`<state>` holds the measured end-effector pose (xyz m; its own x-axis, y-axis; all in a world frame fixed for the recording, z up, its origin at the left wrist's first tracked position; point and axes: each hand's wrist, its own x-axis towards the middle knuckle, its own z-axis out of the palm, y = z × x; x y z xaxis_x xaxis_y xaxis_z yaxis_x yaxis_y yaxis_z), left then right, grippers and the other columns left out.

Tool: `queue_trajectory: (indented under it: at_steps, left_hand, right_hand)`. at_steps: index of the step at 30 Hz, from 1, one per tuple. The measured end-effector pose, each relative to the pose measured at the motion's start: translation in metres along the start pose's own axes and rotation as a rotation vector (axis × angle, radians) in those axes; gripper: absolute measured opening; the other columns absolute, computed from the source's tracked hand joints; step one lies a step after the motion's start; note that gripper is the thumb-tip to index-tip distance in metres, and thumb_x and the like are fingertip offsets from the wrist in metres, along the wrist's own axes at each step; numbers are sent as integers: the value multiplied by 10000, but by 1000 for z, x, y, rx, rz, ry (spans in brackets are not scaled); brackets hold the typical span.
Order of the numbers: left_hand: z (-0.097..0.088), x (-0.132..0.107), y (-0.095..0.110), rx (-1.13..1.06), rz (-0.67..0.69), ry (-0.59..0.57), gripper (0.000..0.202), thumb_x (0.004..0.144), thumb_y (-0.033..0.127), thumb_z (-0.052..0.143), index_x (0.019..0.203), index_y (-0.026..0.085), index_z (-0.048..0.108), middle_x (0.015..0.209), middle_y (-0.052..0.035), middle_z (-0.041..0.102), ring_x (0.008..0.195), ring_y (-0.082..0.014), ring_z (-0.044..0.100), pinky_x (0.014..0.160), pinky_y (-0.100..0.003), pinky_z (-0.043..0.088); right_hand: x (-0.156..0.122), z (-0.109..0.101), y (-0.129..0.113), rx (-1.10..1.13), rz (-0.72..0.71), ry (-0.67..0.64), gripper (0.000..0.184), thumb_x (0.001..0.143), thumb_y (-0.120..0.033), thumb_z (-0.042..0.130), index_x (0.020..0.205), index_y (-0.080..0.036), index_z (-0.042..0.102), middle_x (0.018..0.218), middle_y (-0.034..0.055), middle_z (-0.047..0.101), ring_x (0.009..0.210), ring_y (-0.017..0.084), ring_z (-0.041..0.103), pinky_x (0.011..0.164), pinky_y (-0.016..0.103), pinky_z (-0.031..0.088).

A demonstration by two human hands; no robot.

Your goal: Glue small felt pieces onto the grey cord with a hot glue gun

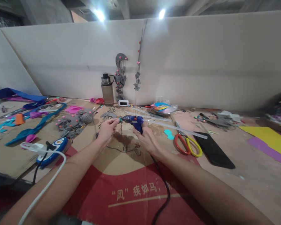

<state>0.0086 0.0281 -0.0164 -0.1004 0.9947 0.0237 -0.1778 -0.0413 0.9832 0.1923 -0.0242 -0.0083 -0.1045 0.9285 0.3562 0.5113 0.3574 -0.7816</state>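
Observation:
My right hand (pixel 147 138) is wrapped round the grip of a blue glue gun (pixel 134 121), whose nozzle points left. A black cord (pixel 163 184) runs from the gun toward me. My left hand (pixel 107 128) is pinched on a small piece (pixel 119 119) held right at the gun's tip; what the piece is I cannot make out. Below my hands thin wire pieces (pixel 125 148) lie on the brown cardboard (pixel 112 162). Grey felt cut-outs with pink beads (pixel 72 123) are heaped to the left of my left hand.
Orange and yellow scissors (pixel 186 143), a black phone (pixel 213 151) and long clear rulers (pixel 175 126) lie to the right. A water bottle (pixel 107 89), hanging grey felt ornaments (pixel 120 75), a power strip (pixel 51 150), blue felt strips (pixel 35 128) and coloured sheets (pixel 267 137) surround the work spot.

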Motion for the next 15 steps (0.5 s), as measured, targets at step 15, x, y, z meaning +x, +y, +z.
queue_trajectory:
  at_steps: [15]
  left_hand:
    - [0,1,0,-3,-10,-4,437,510,425,797,786,115,660,487,66,398,425,-29,307,391,-162,150]
  right_hand:
    - [0,1,1,11,-4,23,377,843,-335,464,1179,-169,507,995,85,648,849,211,589,794,337,447]
